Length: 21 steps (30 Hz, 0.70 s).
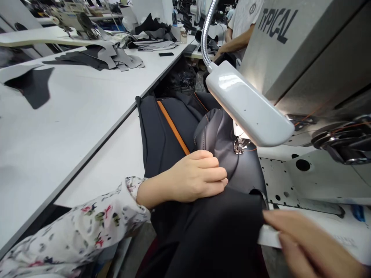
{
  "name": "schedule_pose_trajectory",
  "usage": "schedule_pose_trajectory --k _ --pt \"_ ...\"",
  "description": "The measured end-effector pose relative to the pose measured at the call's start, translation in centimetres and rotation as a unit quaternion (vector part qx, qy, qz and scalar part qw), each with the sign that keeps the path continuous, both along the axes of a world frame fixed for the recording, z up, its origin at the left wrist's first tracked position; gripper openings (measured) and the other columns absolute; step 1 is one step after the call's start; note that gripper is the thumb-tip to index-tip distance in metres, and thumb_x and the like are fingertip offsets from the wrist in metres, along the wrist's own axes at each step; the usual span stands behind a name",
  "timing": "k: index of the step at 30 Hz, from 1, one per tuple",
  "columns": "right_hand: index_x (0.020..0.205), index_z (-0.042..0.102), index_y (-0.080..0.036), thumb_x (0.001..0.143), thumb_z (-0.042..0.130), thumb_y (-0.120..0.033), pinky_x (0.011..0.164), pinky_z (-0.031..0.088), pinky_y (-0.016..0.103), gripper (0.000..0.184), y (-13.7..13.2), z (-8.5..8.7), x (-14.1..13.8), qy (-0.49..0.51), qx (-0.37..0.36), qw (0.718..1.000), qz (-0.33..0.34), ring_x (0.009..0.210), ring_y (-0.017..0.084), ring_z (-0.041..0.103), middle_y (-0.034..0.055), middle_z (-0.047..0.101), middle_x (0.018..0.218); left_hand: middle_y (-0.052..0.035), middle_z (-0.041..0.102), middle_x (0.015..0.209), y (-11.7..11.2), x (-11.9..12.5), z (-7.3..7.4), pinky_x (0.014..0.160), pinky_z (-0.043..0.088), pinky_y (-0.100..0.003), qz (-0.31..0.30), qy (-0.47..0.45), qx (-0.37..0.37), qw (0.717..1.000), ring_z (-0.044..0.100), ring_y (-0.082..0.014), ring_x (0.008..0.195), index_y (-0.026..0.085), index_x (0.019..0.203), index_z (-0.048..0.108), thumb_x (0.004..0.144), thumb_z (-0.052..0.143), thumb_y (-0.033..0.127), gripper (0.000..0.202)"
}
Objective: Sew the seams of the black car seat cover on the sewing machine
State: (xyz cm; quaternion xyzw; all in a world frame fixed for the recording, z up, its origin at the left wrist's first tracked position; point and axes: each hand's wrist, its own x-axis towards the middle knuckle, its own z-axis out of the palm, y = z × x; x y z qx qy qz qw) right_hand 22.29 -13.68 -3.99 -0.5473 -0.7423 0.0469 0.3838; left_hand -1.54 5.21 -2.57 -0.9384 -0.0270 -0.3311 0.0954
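My left hand (194, 177) lies curled over a folded black leatherette panel (203, 227), gripping the material close to a raised, stitched fold (214, 139). An orange stripe (173, 127) runs along the panel beyond that hand. The steel presser foot (240, 146) of a sewing machine rests on the black material just past my left fingertips, partly hidden by a white LED lamp (246, 102). My right hand (310, 243) is at the lower right, its fingertips at the panel's edge, beside a white strip (268, 236).
The sewing machine's grey head (304, 50) and perforated metal bed (301, 173) fill the right side. A long white table (98, 162) at left holds cut black and grey pieces (107, 58) and a phone (166, 54). A co-worker (240, 34) stands beyond, near another sewing machine (75, 19) at back left.
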Motion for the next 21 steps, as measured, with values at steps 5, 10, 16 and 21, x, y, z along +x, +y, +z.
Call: schedule_pose_trajectory --k 5,10,16,21 --pt "0.143 0.058 -0.019 0.095 0.061 -0.009 0.106 0.043 0.042 0.049 4.9 0.7 0.8 -0.215 0.051 0.975 0.003 0.129 0.029 0.055 0.0082 0.061 0.146 0.0036 0.075 0.129 -0.3 -0.6 0.7 0.081 0.045 -0.032 -0.009 0.063 -0.007 0.998 0.06 -0.013 0.09 0.023 0.092 0.076 0.105 0.052 0.02 0.027" --pt "0.141 0.059 -0.021 0.097 0.048 0.002 0.092 0.041 0.04 0.051 6.1 0.2 1.7 -0.279 0.05 0.959 0.026 0.128 0.026 0.054 0.0008 0.064 0.145 0.003 0.074 0.131 -0.2 -0.8 1.0 0.08 0.044 -0.033 -0.01 0.074 -0.039 0.996 0.06 -0.0136 0.09 0.022 0.098 0.078 0.108 0.048 0.022 0.031" --pt "0.137 0.062 -0.023 0.096 0.051 0.002 0.096 0.043 0.041 0.049 7.0 0.8 2.3 -0.254 0.062 0.965 0.021 0.123 0.025 0.058 -0.0015 0.067 0.139 0.0022 0.077 0.125 0.1 -0.5 0.6 0.079 0.043 -0.032 -0.012 0.041 -0.077 0.996 0.061 -0.0129 0.089 0.02 0.098 0.077 0.107 0.055 0.024 0.024" --pt "0.137 0.063 -0.021 0.096 0.051 0.001 0.1 0.047 0.043 0.048 8.8 0.7 3.1 -0.239 0.067 0.968 0.022 0.118 0.026 0.06 0.0003 0.069 0.137 0.0023 0.079 0.119 0.5 0.3 0.7 0.075 0.04 -0.032 -0.002 0.019 -0.078 0.997 0.06 -0.0123 0.085 0.02 0.098 0.078 0.108 0.054 0.024 0.026"
